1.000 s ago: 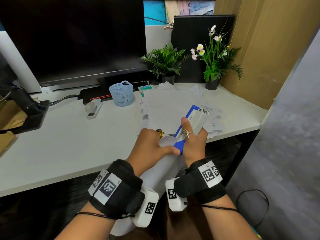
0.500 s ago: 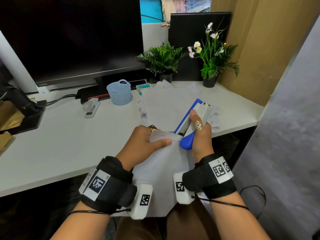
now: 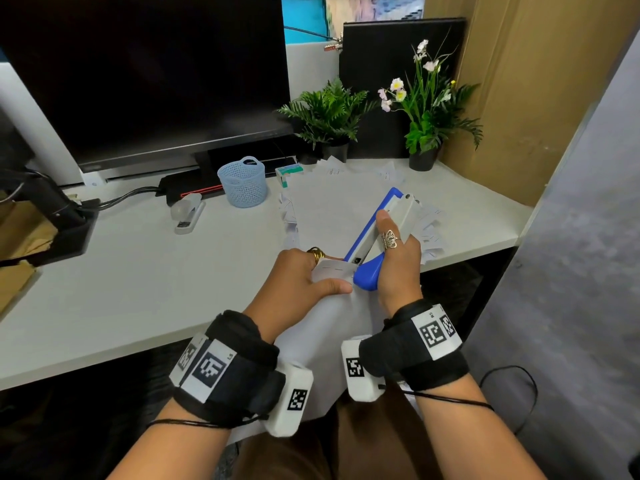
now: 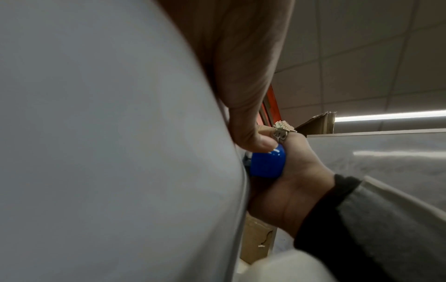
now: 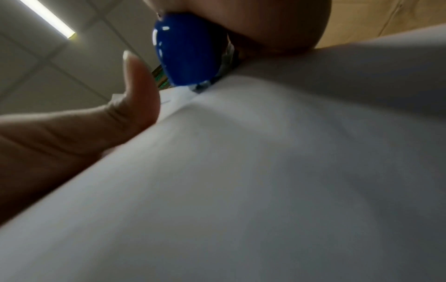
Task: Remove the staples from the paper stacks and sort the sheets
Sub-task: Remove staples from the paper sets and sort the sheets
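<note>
Mid-task: the left hand point(image 3: 304, 282) pinches a paper stack point(image 3: 332, 327) above the lap, the right hand point(image 3: 394, 268) grips the blue staple remover point(image 3: 374, 237) at its stapled corner, and loose sheets point(image 3: 332, 202) already lie on the desk point(image 3: 121, 271).

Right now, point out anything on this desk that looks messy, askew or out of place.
Small paper slips lie scattered askew around the edges of the large white sheets on the desk, some behind by the fern. The grey stapler lies aslant near the blue basket. Nothing looks spilled or damaged.
</note>
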{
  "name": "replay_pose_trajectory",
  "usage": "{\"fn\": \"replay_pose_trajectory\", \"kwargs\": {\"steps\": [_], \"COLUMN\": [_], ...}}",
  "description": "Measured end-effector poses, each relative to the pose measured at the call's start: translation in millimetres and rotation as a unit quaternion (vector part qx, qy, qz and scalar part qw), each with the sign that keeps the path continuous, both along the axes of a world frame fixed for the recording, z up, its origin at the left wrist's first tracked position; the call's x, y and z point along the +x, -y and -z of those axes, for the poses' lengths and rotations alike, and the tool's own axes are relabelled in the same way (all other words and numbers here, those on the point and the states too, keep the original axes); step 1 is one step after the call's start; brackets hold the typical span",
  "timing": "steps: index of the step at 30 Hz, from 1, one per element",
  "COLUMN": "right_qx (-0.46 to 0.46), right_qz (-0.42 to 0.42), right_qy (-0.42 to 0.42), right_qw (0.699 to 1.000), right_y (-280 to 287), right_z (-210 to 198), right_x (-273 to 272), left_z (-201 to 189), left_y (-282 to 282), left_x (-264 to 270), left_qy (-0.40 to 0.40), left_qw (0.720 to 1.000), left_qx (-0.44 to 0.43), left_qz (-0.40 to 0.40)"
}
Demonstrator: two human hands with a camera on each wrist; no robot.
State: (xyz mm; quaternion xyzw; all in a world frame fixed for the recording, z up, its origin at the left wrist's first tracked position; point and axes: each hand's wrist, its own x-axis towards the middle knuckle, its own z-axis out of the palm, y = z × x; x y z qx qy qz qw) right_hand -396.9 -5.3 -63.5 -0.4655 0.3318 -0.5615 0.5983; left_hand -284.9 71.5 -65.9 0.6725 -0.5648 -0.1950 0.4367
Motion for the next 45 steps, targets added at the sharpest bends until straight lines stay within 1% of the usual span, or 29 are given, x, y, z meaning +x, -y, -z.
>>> {"fn": "replay_pose_trajectory", "kwargs": {"steps": [3, 6, 10, 13, 14, 16, 18, 20, 22, 23, 26, 28, 29, 30, 31, 32, 33, 35, 36, 37, 38, 39, 42, 45], "right_qx": [-0.011, -0.03, -0.059, -0.052, -0.054, -0.073, -0.076, -0.029, 0.026, 0.045, 0.086, 0.11, 0.104, 0.083, 0.044, -0.007, -0.059, -0.14, -0.164, -0.184, -0.194, -0.202, -0.211, -0.213], "right_qz": [0.008, 0.013, 0.03, 0.017, 0.013, -0.001, -0.029, -0.094, -0.167, -0.197, -0.266, -0.313, -0.331, -0.341, -0.344, -0.34, -0.331, -0.306, -0.295, -0.285, -0.279, -0.27, -0.255, -0.263], "right_qy": [-0.001, -0.004, -0.001, 0.011, 0.017, 0.018, -0.029, -0.119, -0.219, -0.249, -0.293, -0.328, -0.349, -0.377, -0.41, -0.454, -0.505, -0.601, -0.632, -0.65, -0.659, -0.662, -0.658, -0.671], "right_qw": [1.0, 0.999, 0.998, 0.998, 0.998, 0.997, 0.996, 0.988, 0.961, 0.947, 0.914, 0.884, 0.87, 0.857, 0.843, 0.823, 0.795, 0.725, 0.697, 0.68, 0.671, 0.669, 0.676, 0.66], "right_y": [0, 0, -7, -11, -12, -14, -9, 1, 14, 22, 36, 41, 41, 41, 43, 44, 47, 48, 49, 51, 52, 54, 57, 58], "right_z": [3, 8, 17, 19, 18, 16, 16, 13, 8, 6, -2, -4, -6, -8, -10, -12, -12, -10, -6, -1, 3, 9, 18, 18], "right_x": [2, 4, 6, 8, 9, 13, 21, 33, 44, 51, 79, 97, 106, 115, 124, 132, 140, 152, 156, 160, 162, 165, 168, 169], "left_z": [-1, -5, -2, 2, 4, 6, 5, 4, 7, 10, 18, 15, 13, 10, 9, 8, 8, 7, 7, 8, 9, 9, 12, 14], "left_y": [0, -2, -9, -14, -16, -19, -22, -25, -29, -30, -34, -39, -41, -42, -44, -45, -45, -46, -46, -46, -45, -45, -45, -46], "left_x": [-3, -7, -10, -9, -7, -4, 2, 9, 22, 30, 53, 60, 61, 61, 61, 60, 60, 61, 62, 63, 65, 67, 72, 77], "left_qy": [0.007, 0.017, 0.044, 0.048, 0.046, 0.012, 0.005, 0.02, 0.034, 0.032, 0.039, 0.066, 0.084, 0.103, 0.12, 0.133, 0.138, 0.138, 0.142, 0.148, 0.152, 0.154, 0.154, 0.151], "left_qw": [1.0, 1.0, 0.999, 0.999, 0.999, 1.0, 1.0, 1.0, 0.998, 0.997, 0.995, 0.992, 0.991, 0.989, 0.986, 0.984, 0.983, 0.98, 0.978, 0.975, 0.973, 0.972, 0.972, 0.975], "left_qx": [0.006, 0.006, 0.002, -0.011, -0.018, -0.018, -0.014, 0.004, 0.021, 0.025, 0.046, 0.058, 0.062, 0.067, 0.074, 0.079, 0.083, 0.095, 0.103, 0.11, 0.115, 0.117, 0.114, 0.102], "left_qz": [0.007, -0.019, -0.011, -0.011, -0.014, -0.011, -0.012, -0.014, -0.04, -0.06, -0.08, -0.086, -0.086, -0.085, -0.085, -0.088, -0.091, -0.103, -0.113, -0.122, -0.128, -0.131, -0.133, -0.127]}}
